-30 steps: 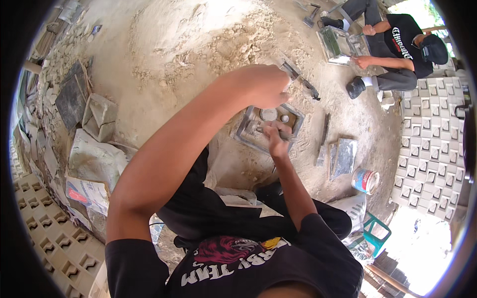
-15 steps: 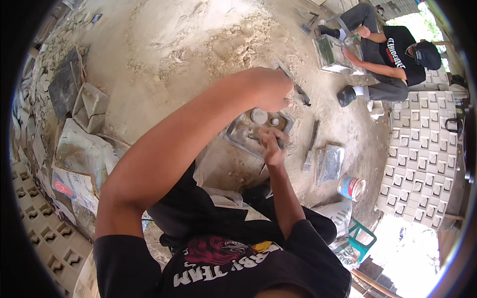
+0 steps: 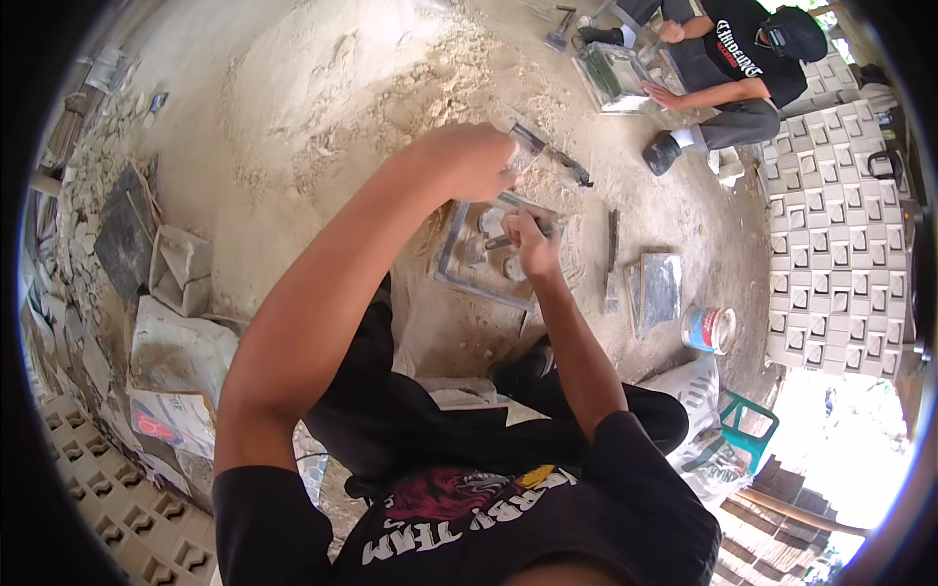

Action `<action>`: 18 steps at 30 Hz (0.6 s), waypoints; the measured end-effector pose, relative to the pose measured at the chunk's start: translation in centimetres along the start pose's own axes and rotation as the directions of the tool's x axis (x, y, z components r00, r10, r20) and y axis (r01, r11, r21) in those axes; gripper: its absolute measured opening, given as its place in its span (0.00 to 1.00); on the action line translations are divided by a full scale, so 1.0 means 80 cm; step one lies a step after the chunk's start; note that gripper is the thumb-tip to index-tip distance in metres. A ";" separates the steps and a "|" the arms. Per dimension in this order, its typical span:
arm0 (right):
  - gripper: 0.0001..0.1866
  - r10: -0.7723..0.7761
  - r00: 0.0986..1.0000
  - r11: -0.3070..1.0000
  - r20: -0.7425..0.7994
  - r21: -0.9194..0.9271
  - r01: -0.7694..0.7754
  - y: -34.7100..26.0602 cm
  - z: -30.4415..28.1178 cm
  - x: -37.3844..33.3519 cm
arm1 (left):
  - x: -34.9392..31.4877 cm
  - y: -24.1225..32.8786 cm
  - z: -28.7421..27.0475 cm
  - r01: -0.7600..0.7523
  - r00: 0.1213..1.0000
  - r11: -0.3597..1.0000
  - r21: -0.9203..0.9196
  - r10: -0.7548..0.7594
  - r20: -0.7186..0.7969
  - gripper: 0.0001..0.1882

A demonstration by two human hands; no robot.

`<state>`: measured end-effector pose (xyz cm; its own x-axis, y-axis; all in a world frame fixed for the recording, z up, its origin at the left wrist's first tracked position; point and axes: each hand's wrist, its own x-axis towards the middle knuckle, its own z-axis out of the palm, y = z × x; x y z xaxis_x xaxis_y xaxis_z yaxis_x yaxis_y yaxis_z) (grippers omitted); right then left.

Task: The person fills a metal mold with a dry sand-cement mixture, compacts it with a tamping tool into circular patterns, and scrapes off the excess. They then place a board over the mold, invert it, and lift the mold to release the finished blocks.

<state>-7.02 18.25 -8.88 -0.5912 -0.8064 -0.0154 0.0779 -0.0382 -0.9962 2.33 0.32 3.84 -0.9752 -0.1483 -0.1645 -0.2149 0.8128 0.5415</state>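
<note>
On the ground before me lies a square grey mould frame (image 3: 445, 262), with pale round shapes and sandy material inside. My right hand (image 3: 532, 246) is over its right side, fingers closed around the handle of a small hand tool (image 3: 496, 242). The tool points left across the frame, its far end hard to make out. My left hand (image 3: 481, 164) is raised just past the far edge of the frame, fingers curled shut; what they hold, if anything, is hidden. Beyond it, a dark, narrow bar-like tool (image 3: 562, 162) lies on the sandy ground.
A co-worker (image 3: 738, 68) sits at far right, hands at a box-shaped mould (image 3: 608, 78). Nearer on the right are a dark bar (image 3: 613, 244), flat grey plates (image 3: 659, 291), a paint bucket (image 3: 707, 330) and a green stool (image 3: 747, 430). Patterned blocks (image 3: 831, 234) are stacked beyond; sacks (image 3: 181, 352) lie left.
My view has shifted, so the surroundings sit differently. My right hand and its tool have moved toward the frame's far side, uncovering more of its near part. My left hand stays curled.
</note>
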 end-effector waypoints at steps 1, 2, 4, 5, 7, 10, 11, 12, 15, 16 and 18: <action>0.18 -0.007 1.000 0.999 -0.018 0.035 0.008 -0.005 -0.007 0.000 | 0.004 0.000 -0.002 -0.009 1.000 0.999 0.048 0.010 -0.022 0.18; 0.18 -0.033 0.996 0.999 -0.077 -0.011 0.032 0.011 -0.007 0.001 | 0.008 0.002 -0.004 -0.006 1.000 0.999 0.046 0.007 -0.022 0.18; 0.16 -0.086 0.979 0.992 -0.182 -0.104 0.067 0.042 0.009 0.019 | 0.015 -0.002 -0.011 0.009 1.000 0.999 0.041 -0.008 -0.023 0.19; 0.16 0.038 0.981 0.999 -0.191 -0.004 -0.040 0.035 0.006 0.026 | 0.014 -0.004 -0.010 0.010 0.999 0.998 0.058 -0.008 -0.034 0.19; 0.16 -0.022 0.984 1.000 -0.175 -0.020 0.019 0.025 0.002 0.029 | 0.012 -0.002 -0.008 0.014 0.998 0.996 0.088 -0.009 -0.057 0.19; 0.18 -0.049 0.975 0.990 -0.217 -0.141 0.019 0.040 0.008 0.029 | 0.018 0.013 -0.017 0.023 0.999 0.999 0.022 -0.022 -0.028 0.19; 0.19 -0.050 0.968 0.980 -0.246 -0.198 0.001 0.044 0.007 0.027 | 0.022 0.017 -0.016 0.006 0.999 1.000 0.028 -0.004 -0.049 0.19; 0.20 -0.015 0.965 0.980 -0.263 -0.194 -0.038 0.043 -0.003 0.027 | 0.026 0.017 -0.015 -0.012 0.997 0.999 0.033 0.014 -0.070 0.20; 0.25 0.050 0.954 0.971 -0.297 -0.208 -0.115 -0.006 0.010 0.036 | 0.029 0.016 -0.018 0.006 1.000 0.999 0.050 -0.004 -0.025 0.21; 0.25 0.004 0.948 0.981 -0.317 -0.185 -0.066 -0.021 0.008 0.036 | 0.033 0.020 -0.021 0.011 1.000 0.999 0.052 -0.011 0.003 0.21; 0.25 -0.060 0.938 0.992 -0.342 -0.126 0.017 -0.035 0.017 0.028 | 0.025 0.016 -0.021 0.022 1.000 0.998 0.054 -0.023 0.020 0.22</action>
<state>-7.47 15.76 -5.98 -0.8338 -0.5518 0.0158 -0.0337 0.0223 -0.9992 0.04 0.14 5.60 -0.9686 -0.1560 -0.1937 -0.2335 0.8384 0.4926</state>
